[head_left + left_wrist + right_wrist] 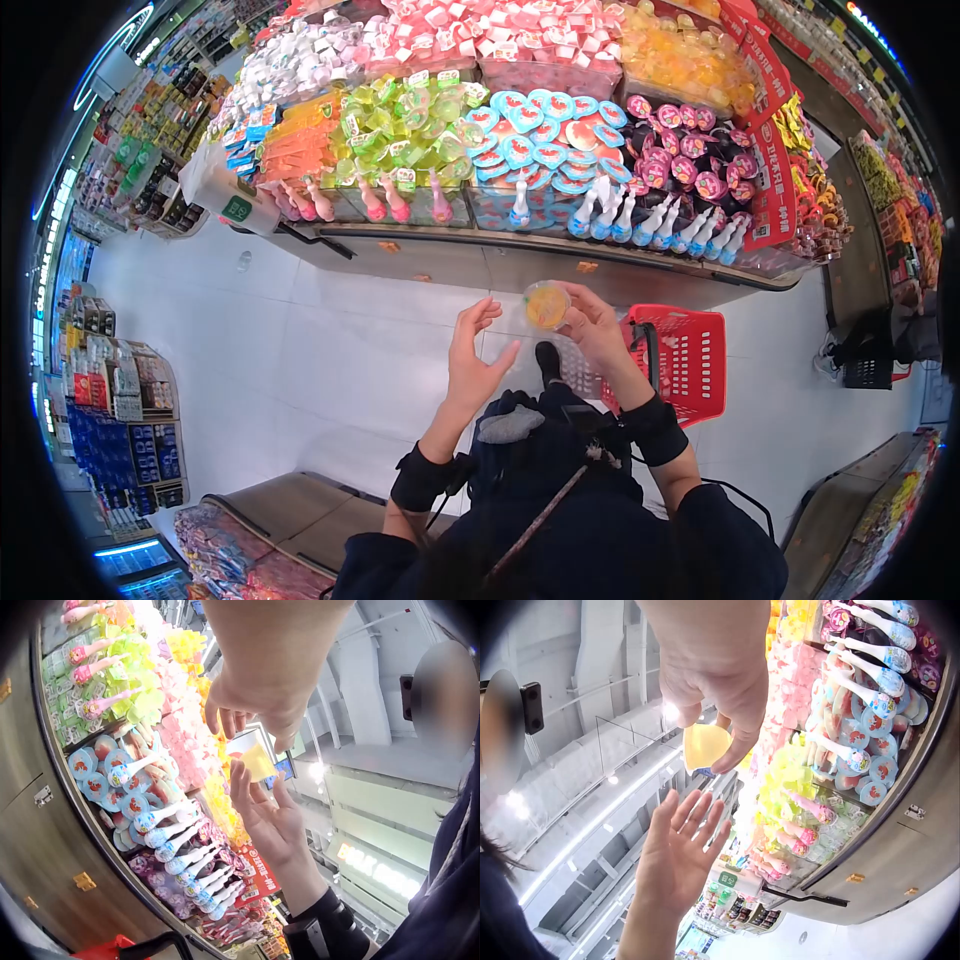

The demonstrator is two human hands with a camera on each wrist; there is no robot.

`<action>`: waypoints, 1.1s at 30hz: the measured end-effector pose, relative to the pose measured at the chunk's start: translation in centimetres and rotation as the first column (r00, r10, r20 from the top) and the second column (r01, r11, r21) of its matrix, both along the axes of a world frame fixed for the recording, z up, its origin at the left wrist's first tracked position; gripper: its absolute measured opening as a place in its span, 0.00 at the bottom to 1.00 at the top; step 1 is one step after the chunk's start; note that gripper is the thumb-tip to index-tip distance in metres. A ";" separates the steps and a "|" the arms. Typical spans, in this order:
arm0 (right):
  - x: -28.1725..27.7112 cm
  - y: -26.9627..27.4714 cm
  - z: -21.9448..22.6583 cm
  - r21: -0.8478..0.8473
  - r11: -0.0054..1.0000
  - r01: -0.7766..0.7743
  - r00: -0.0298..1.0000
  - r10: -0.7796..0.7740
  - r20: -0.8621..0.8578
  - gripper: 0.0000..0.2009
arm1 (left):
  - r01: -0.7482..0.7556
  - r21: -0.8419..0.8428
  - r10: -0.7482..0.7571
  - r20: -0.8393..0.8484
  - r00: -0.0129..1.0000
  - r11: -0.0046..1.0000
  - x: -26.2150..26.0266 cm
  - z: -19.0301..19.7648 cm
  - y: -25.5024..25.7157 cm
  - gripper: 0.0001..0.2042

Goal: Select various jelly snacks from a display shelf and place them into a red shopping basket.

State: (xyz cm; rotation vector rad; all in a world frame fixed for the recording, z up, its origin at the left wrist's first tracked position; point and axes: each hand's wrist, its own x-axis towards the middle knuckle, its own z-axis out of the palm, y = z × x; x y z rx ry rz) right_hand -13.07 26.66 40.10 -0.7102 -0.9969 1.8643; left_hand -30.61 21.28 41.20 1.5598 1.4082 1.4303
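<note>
My right hand point(602, 332) pinches a small clear cup of yellow jelly point(546, 305) between thumb and fingers, in front of the display stand. In the right wrist view the yellow jelly cup point(706, 747) hangs from the fingertips. My left hand point(474, 358) is held up to the left of the cup, thumb spread from the fingers, with nothing in it. The right wrist view shows this left hand point(676, 859) palm up, its fingers apart and close below the cup.
Ahead stands a candy display with bins of green jelly cups point(400, 130), blue-lidded packs point(550, 150) and a row of blue-handled scoops point(650, 225). A red shopping basket point(710, 360) is beside my right forearm. Low shelving point(290, 500) stands behind on the left.
</note>
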 end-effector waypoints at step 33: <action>11.6 27.0 2.5 0.149 0.920 0.362 0.910 -0.315 -0.270 0.25 | -0.089 -0.241 0.110 0.074 0.991 0.966 2.2 -3.4 22.6 0.14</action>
